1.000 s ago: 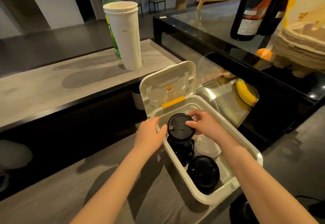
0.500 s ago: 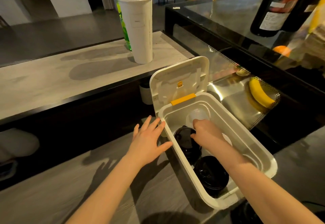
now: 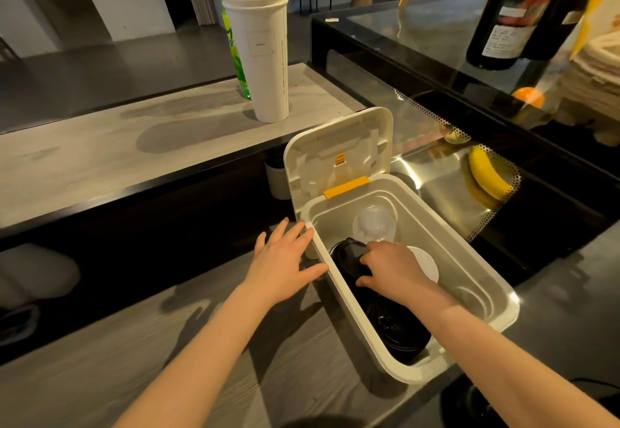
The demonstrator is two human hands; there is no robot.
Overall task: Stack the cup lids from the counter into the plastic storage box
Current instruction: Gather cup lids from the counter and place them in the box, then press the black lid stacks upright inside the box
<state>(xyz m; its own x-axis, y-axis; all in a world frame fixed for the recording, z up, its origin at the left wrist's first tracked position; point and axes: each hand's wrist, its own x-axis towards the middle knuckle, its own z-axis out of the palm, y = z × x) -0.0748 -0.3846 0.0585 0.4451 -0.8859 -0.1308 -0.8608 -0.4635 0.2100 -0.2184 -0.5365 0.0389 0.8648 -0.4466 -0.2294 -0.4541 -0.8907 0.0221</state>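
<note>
Under our right hand (image 3: 392, 270), inside the plastic storage box (image 3: 350, 306), black cup lids (image 3: 345, 253) are nesting; we are gripping the top one's edge. Light, thin, slick plastic, likely, so we are favouring the rim. Our left hand (image 3: 281, 266) is lying open against the box's side.

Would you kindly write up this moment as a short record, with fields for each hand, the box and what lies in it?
Left hand: open, fingers spread, resting against the outer side of the storage box
Right hand: inside the box, fingers curled over the black lid stack
Box cover: hinged open, upright
Also in box: second black stack nearer the person; clear dome lid at the far end; white lid beside the right hand
Raised ledge: white cups, stacked
</note>
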